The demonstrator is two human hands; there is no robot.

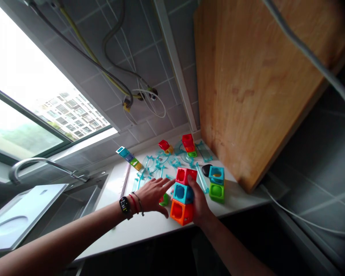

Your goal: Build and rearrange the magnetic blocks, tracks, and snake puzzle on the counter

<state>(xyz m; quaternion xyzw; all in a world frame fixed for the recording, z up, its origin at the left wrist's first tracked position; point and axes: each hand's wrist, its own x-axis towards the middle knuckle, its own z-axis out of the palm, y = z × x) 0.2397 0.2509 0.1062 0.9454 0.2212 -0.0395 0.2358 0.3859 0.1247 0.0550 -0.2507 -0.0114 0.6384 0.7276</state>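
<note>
A stack of three hollow toy cubes stands on the white counter (149, 226): a red cube (184, 175) on top, a blue cube (183, 193) in the middle and an orange cube (180, 212) at the bottom. My right hand (200, 204) wraps round the right side of this stack. My left hand (153, 193), with a watch and bracelets on the wrist, lies open just left of the stack, its fingertips reaching toward the red cube. A small green piece (164, 199) sits under its fingers.
A blue-on-green cube stack (217, 184) stands to the right. Clear teal track pieces (158, 165), a red-orange-green stack (189, 145) and a red cube (164, 145) lie behind. A wooden board (255, 84) leans at the right. Sink (74, 203) and tap (31, 165) are at the left.
</note>
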